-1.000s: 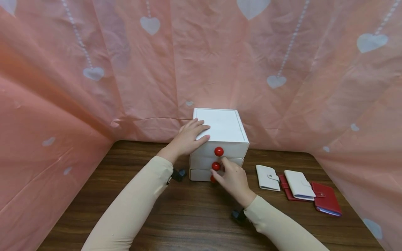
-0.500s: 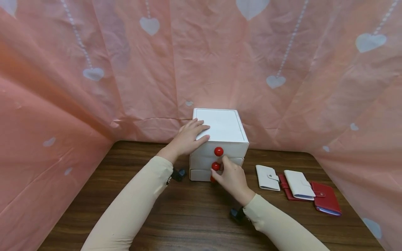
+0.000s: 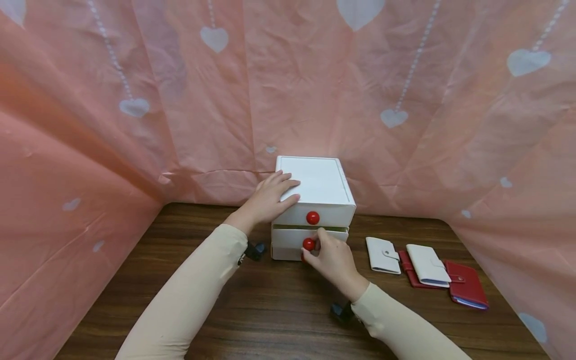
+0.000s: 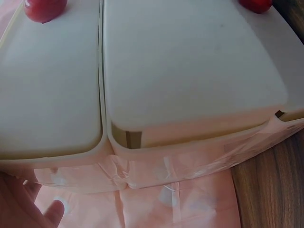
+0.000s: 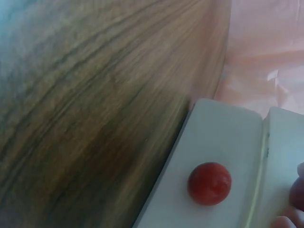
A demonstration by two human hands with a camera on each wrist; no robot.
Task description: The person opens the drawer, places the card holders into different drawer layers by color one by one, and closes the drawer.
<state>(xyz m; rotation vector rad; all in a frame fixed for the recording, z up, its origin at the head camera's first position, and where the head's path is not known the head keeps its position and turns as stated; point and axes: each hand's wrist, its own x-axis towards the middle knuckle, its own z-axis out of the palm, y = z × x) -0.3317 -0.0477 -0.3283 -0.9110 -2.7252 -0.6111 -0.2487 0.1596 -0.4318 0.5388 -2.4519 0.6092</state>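
A white cabinet (image 3: pixel 315 180) with three stacked drawers stands at the back of the table, a round red knob on each drawer. My left hand (image 3: pixel 268 197) rests on the left edge of its top, fingers spread. With my right hand (image 3: pixel 333 257) I pinch the middle knob (image 3: pixel 308 244). The middle drawer (image 3: pixel 288 236) stands slightly out, a dark gap showing above its front. In the left wrist view, a gap also shows along the side of this drawer front (image 4: pixel 190 66). The bottom knob (image 5: pixel 209 184) shows whole in the right wrist view, but my right hand mostly hides it in the head view.
Right of the cabinet lie two white snap-closure notebooks, one (image 3: pixel 383 255) alone and one (image 3: pixel 428 265) overlapping a red notebook (image 3: pixel 409 270). Another red notebook (image 3: pixel 468 285) lies farther right. A pink curtain (image 3: pixel 288 100) with white hearts hangs behind the dark wooden table (image 3: pixel 270 315).
The middle drawer has come out a little toward me, my right hand moving slightly with its knob. A gap has opened above its front. My left hand has stayed in place.
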